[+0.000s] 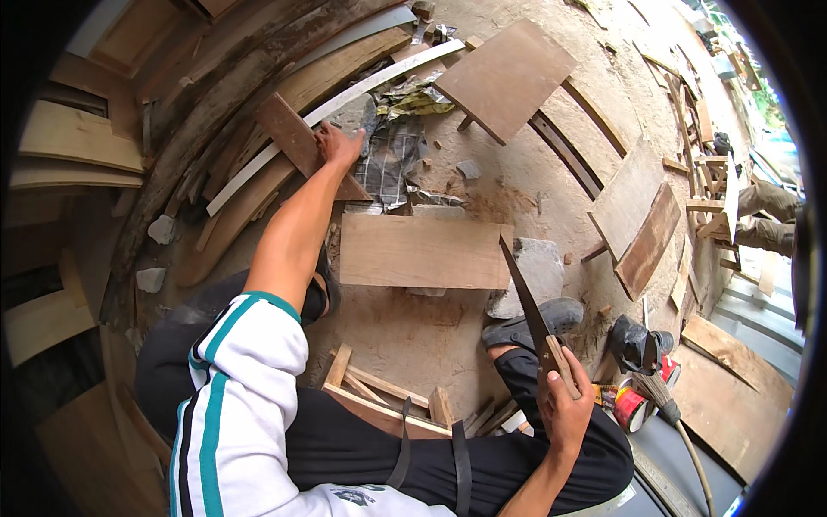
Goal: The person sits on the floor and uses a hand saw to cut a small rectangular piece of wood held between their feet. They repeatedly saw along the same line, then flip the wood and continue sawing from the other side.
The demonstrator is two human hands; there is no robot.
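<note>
My left hand (pixel 338 145) reaches far forward and grips the end of a dark brown wooden board (pixel 291 135) lying among stacked planks. My right hand (pixel 564 412) is closed around the wooden handle of a hand saw (pixel 522 289), whose dark blade points up and away toward a flat plywood board (pixel 422 251). That board rests across stones on the sandy ground in front of me. My shoe (pixel 530 326) sits beside a grey stone (pixel 536 274) under the board's right end.
Long planks and a white strip (pixel 345 99) pile up at the left. A square brown panel (pixel 504 79) lies farther off, more boards (pixel 639 221) to the right. A wooden stool frame (pixel 388 403) is below me. A brush and red can (pixel 642 398) sit right. Another person's legs (pixel 767 215) show at the far right.
</note>
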